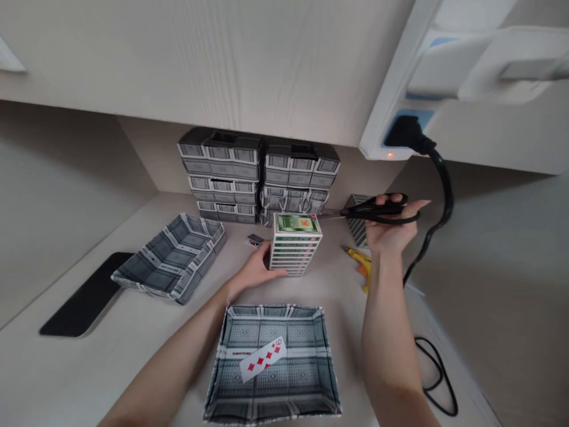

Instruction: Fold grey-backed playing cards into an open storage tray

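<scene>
My left hand rests against the base of a stack of green-topped card packs in the middle of the desk. My right hand is raised to the right of the stack and grips black scissors, blades pointing left toward the stack's top. In front of me lies a box folded from patterned cards with a red diamonds card lying inside it.
A second folded card box lies at the left beside a black phone. Stacks of folded card boxes stand against the back wall. A yellow tool lies right of the packs. A black cable hangs from a power strip.
</scene>
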A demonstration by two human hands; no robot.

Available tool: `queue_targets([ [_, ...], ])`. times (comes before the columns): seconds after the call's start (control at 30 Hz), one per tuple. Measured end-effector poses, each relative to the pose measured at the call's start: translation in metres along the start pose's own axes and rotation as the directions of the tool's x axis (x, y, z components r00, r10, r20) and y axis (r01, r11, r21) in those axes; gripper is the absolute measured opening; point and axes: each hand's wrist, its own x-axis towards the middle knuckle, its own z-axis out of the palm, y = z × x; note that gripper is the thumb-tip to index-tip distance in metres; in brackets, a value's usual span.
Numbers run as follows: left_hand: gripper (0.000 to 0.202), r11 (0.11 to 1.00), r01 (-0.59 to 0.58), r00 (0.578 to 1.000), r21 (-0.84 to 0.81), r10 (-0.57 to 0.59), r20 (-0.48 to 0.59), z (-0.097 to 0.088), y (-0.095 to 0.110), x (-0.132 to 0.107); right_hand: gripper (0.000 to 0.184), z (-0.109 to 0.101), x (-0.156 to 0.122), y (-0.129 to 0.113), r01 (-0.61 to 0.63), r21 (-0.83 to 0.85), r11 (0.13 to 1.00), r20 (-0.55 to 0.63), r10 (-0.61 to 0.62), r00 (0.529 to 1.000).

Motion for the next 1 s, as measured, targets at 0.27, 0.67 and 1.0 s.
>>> queue_targets([
  [0.27,0.068,1.000,-0.006,1.000,0.005,0.006,-0.003,0.001,-0.003,0.000,0.046,-0.018,0.005,-0.006,-0.027,0.368,0.929,-0.060,0.053,0.997],
  [0.67,0.068,1.000,-0.029,0.999,0.007,0.029,0.013,-0.001,-0.001,0.001,0.047,0.003,-0.013,-0.032,-0.025,0.075,0.997,0.121,0.016,0.992],
  [1.0,0.067,1.000,-0.018,1.000,-0.009,0.018,-0.005,0.000,0.000,-0.001,0.079,0.027,-0.015,-0.001,-0.198,-0.118,0.973,0.328,0.227,0.917],
])
